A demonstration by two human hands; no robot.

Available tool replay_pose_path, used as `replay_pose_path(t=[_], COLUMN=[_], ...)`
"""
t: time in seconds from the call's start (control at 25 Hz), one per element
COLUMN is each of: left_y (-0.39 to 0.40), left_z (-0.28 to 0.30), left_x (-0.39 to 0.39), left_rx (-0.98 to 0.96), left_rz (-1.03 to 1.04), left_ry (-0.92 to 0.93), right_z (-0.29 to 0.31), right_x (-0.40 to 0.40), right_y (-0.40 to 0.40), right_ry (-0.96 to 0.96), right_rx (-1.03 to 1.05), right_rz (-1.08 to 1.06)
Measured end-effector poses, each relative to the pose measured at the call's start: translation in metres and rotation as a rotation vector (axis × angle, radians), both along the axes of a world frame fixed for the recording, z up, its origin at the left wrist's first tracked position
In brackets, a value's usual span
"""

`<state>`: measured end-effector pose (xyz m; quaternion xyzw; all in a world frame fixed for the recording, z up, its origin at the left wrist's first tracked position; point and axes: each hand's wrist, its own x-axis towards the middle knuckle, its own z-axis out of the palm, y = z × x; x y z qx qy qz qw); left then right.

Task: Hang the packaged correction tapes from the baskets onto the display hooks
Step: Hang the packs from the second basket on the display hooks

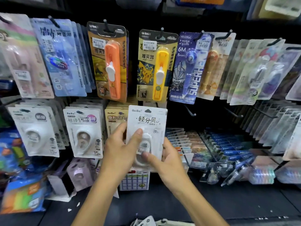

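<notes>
I saw the white correction tape pack [147, 126] upright, hang-hole toward twelve o'clock. My left hand [121, 149] and right hand [167, 158] both pinched it, seemingly thumbs in front.

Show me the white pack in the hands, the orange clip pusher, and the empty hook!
white pack [147, 119]: head view, on its printed card top.
orange clip pusher [112, 69]: head view, on its orange body.
empty hook [190, 111]: head view, on its bare wire.

Bright overhead glare on blister packs [58, 62], dark backing, blurred warped edges.
</notes>
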<state>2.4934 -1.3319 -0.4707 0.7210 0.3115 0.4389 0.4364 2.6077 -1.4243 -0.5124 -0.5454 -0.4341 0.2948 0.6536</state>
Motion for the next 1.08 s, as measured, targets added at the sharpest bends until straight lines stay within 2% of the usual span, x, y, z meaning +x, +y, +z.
replay_pose_path(t=[0.08, 0.16, 0.36, 0.48, 0.6, 0.72, 0.8, 0.88, 0.92, 1.0, 1.04, 1.08], left_y=[0.000, 0.001, 0.008, 0.009, 0.010, -0.004, -0.016, -0.025, -0.029, -0.046, -0.056, -0.064], left_z=[-0.010, -0.012, -0.018, -0.020, -0.021, -0.021, -0.021, -0.034, -0.045, -0.078, -0.098, -0.119], left_x=[-0.003, -0.005, -0.010, -0.010, -0.009, -0.004, 0.000, 0.006, 0.011, 0.018, 0.017, 0.013], left_rx=[0.290, 0.247, 0.263, 0.245, 0.261, 0.441, 0.528, 0.484, 0.415, 0.347, 0.356, 0.373], left_rz=[0.188, 0.198, 0.122, 0.103, 0.100, 0.172, 0.205, 0.065, -0.092, -0.517, -0.705, -0.844], left_ry=[0.461, 0.633, 0.681, 0.686, 0.716, 0.850, 0.810, 0.803, 0.859, 1.091, 1.220, 1.357], right_z=[0.001, 0.004, 0.005, 0.007, 0.020, 0.019, 0.007, -0.037, -0.068, -0.129, -0.155, -0.178], right_x=[0.002, 0.006, 0.006, 0.016, 0.037, 0.057, 0.063, 0.064, 0.063, 0.052, 0.046, 0.041], right_y=[-0.008, -0.020, -0.047, -0.032, 0.012, 0.026, 0.010, -0.037, -0.068, -0.132, -0.157, -0.176], right_ry=[0.002, -0.001, -0.175, -0.216, -0.212, -0.165, -0.186, -0.123, -0.063, 0.011, -0.043, -0.200], right_rx=[0.056, 0.039, -0.007, -0.080, -0.208, -0.386, -0.505, -0.595, -0.660, -0.858, -0.971, -1.093], right_rz=[-0.148, -0.254, -0.404, -0.446, -0.344, -0.090, -0.125, -0.142, -0.122, -0.080, -0.057, -0.011])
